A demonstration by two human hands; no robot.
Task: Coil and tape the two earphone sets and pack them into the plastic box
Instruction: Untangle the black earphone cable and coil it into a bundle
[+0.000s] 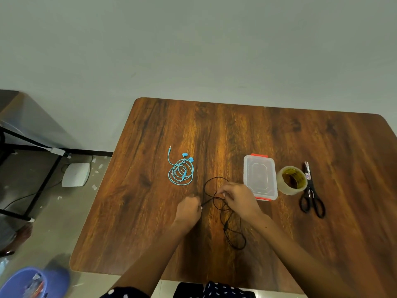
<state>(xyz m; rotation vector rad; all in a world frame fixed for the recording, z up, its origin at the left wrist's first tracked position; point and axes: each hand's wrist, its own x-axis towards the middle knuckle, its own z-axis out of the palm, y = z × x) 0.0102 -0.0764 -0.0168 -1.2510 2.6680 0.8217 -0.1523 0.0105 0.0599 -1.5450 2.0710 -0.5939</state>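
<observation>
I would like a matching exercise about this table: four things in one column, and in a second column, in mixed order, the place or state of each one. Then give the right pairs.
Things:
1. blue earphones
2. black earphones
3. plastic box
4. scissors

Places or states:
A. lid closed, just left of the tape roll
B. lying loosely coiled on the table, untouched
C. farthest right, beside the tape roll
D. held by the left hand and the right hand

Pairs: 1-B, 2-D, 3-A, 4-C
</observation>
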